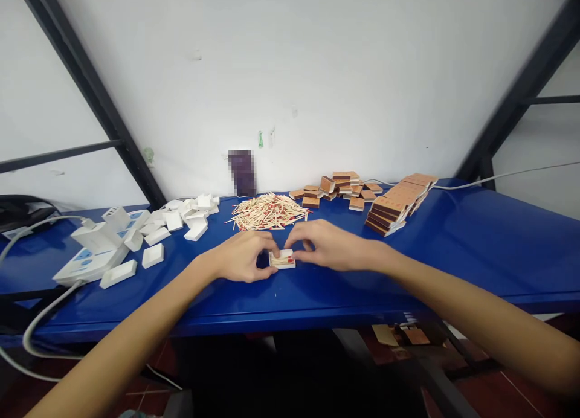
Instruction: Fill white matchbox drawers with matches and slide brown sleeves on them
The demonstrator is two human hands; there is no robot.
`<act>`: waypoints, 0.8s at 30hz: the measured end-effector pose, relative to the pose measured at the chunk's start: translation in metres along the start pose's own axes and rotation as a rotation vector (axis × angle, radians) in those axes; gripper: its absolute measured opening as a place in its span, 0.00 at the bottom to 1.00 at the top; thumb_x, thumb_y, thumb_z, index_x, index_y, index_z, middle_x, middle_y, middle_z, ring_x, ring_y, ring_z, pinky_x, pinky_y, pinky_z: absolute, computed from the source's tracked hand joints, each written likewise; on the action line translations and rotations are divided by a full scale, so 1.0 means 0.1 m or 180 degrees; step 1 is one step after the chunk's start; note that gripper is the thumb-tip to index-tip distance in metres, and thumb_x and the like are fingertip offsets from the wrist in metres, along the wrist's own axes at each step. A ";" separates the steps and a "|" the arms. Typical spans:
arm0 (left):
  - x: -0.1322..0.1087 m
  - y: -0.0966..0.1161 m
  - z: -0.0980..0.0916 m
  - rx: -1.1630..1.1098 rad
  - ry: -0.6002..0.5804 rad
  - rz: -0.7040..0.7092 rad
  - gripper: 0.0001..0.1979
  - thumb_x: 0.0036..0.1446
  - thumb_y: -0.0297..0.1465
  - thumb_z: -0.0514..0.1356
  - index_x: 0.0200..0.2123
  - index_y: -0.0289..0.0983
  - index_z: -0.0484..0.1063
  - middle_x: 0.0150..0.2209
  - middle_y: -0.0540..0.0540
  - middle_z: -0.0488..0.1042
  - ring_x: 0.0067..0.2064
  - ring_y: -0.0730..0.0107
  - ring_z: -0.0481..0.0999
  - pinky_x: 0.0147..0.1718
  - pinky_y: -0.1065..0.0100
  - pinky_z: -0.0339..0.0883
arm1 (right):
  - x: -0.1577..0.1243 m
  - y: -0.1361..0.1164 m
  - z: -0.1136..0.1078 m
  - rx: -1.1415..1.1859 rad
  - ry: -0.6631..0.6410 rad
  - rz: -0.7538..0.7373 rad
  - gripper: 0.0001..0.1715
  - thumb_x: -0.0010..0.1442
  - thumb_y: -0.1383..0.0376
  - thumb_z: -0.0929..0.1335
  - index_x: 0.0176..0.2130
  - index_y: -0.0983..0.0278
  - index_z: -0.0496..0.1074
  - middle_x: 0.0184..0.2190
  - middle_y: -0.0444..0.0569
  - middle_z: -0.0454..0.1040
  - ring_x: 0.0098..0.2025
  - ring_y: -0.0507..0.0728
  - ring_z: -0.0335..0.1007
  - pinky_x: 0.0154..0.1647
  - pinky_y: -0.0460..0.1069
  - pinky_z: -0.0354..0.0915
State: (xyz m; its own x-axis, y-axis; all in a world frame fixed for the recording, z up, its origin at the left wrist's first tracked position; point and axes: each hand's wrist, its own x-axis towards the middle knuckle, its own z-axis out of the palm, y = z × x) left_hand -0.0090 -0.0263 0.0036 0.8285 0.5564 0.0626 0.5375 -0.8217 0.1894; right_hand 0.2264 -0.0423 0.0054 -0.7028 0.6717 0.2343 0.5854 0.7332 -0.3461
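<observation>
I'm bracketing the white tray with left hand and right hand, whether clamped I can't tell, ideally settling matches flat.

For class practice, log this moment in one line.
left hand: at tray, left end | right hand: at right end | tray: matches inside

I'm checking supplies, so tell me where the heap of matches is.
In the head view, the heap of matches lies centrally on the blue table near the wall, between white trays on the left and brown matchboxes on the right.
</observation>
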 end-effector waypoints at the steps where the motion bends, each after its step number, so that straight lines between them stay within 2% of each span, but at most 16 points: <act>1: 0.06 -0.01 -0.03 0.0042 -0.0049 -0.0006 0.11 0.54 0.37 0.63 0.40 0.38 0.76 0.39 0.46 0.75 0.39 0.65 0.74 0.39 0.66 0.64 | 0.01 0.06 -0.09 -0.0036 0.0004 0.0017 0.14 0.61 0.65 0.69 0.46 0.64 0.77 0.39 0.51 0.77 0.35 0.54 0.72 0.37 0.48 0.63; 3: 0.17 -0.04 -0.09 0.0097 -0.0168 -0.0051 0.14 0.52 0.40 0.65 0.38 0.37 0.76 0.38 0.46 0.76 0.38 0.64 0.74 0.37 0.66 0.63 | 0.03 0.19 -0.26 -0.0062 -0.0181 0.0129 0.19 0.60 0.62 0.69 0.50 0.65 0.76 0.40 0.52 0.77 0.34 0.54 0.72 0.36 0.48 0.65; 6: 0.30 -0.10 -0.15 -0.0032 -0.0154 -0.0109 0.15 0.52 0.43 0.64 0.34 0.36 0.75 0.33 0.47 0.75 0.33 0.67 0.71 0.32 0.67 0.60 | 0.05 0.38 -0.42 -0.0242 -0.0648 0.0385 0.26 0.57 0.58 0.71 0.54 0.65 0.74 0.42 0.54 0.77 0.40 0.58 0.74 0.39 0.50 0.67; 10: 0.32 -0.28 -0.13 -0.0432 0.0454 -0.0014 0.18 0.62 0.42 0.55 0.29 0.35 0.72 0.29 0.48 0.74 0.31 0.70 0.69 0.31 0.69 0.59 | 0.01 0.51 -0.40 -0.0247 -0.0700 0.0456 0.27 0.59 0.55 0.69 0.53 0.65 0.74 0.47 0.55 0.77 0.47 0.61 0.73 0.46 0.53 0.67; 14: 0.22 -0.43 -0.05 -0.0221 0.0972 -0.0248 0.18 0.64 0.40 0.53 0.29 0.34 0.73 0.27 0.48 0.73 0.29 0.71 0.68 0.30 0.68 0.58 | -0.05 0.53 -0.34 -0.0245 -0.0647 0.0437 0.26 0.56 0.56 0.71 0.52 0.64 0.75 0.51 0.55 0.75 0.52 0.63 0.71 0.53 0.55 0.65; 19: 0.19 -0.38 0.03 -0.0064 0.0840 -0.0164 0.16 0.64 0.38 0.53 0.30 0.35 0.72 0.31 0.47 0.75 0.32 0.69 0.71 0.34 0.67 0.60 | -0.09 0.58 -0.32 -0.0431 -0.0709 0.0565 0.25 0.54 0.62 0.71 0.52 0.64 0.75 0.50 0.56 0.75 0.52 0.64 0.70 0.54 0.56 0.64; 24: 0.21 -0.26 0.05 -0.0062 0.0769 -0.0178 0.15 0.65 0.39 0.53 0.36 0.36 0.74 0.31 0.48 0.74 0.32 0.69 0.70 0.34 0.68 0.60 | -0.14 0.56 -0.35 -0.0541 -0.0577 0.0454 0.28 0.54 0.60 0.71 0.53 0.64 0.74 0.53 0.55 0.73 0.54 0.65 0.69 0.55 0.56 0.63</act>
State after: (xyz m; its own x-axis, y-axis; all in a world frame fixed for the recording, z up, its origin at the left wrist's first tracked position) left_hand -0.0046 0.0066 -0.0048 0.7347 0.6163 0.2835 0.5766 -0.7875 0.2179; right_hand 0.2827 -0.0070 0.0150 -0.6604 0.7506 0.0226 0.7321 0.6502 -0.2030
